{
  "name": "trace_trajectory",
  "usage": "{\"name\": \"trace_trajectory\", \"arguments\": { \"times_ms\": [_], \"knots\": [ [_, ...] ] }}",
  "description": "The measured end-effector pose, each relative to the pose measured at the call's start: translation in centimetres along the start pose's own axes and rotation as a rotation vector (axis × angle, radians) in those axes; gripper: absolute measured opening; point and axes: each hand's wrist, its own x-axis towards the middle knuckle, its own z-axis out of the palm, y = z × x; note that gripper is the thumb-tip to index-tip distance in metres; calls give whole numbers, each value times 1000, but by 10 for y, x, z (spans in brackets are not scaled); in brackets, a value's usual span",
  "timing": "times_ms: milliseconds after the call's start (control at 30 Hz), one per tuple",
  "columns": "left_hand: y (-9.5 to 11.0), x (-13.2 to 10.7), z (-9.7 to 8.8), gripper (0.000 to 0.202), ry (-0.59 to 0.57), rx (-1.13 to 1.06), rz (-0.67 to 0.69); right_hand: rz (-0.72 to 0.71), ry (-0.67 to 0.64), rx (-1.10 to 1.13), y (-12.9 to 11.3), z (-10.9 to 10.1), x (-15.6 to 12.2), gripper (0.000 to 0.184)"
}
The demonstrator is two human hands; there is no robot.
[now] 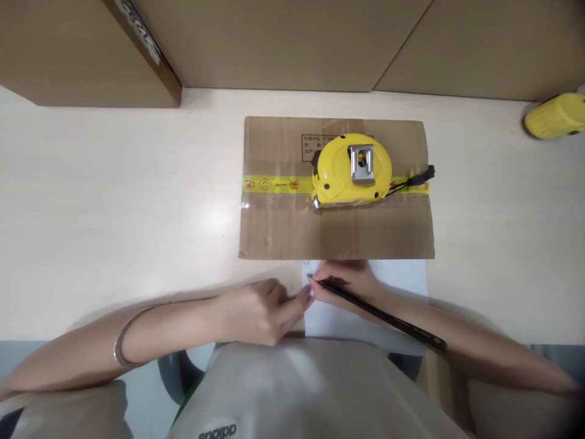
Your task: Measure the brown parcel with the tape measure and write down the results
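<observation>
My right hand (345, 281) is closed around a black pen (379, 312), its tip touching a white sheet of paper (365, 324) near the upper left corner. Some small marks show on the paper by the tip. Beside it my left hand (262, 310) lies with its fingers curled, thumb and forefinger at the paper's left edge; whether they pinch it is unclear. Just beyond the paper, partly covering its far end, sits a cardboard box (283, 228) with a yellow tape strip. On the box lies a yellow tape measure (340, 171), metal clip facing up, with a black wrist strap.
Large cardboard boxes (278, 42) line the back of the pale table (146, 201), and another box (82, 61) juts forward at the back left. At the far right stands a yellow object (555, 116), cut off by the frame. The table's front edge runs close to my body.
</observation>
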Motion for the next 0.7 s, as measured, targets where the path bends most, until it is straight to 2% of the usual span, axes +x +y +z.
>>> {"name": "trace_trajectory", "arguments": {
  "times_ms": [300,500,700],
  "knots": [
    [1,-1,3,24,21,3,-8,17,-55,24,-1,-3,-1,16],
    [-1,1,-1,30,2,-27,4,-6,0,13,4,-2,-3,19],
    [-2,2,-4,30,-38,-20,18,-44,0,19,9,-1,-4,17]
  ]
}}
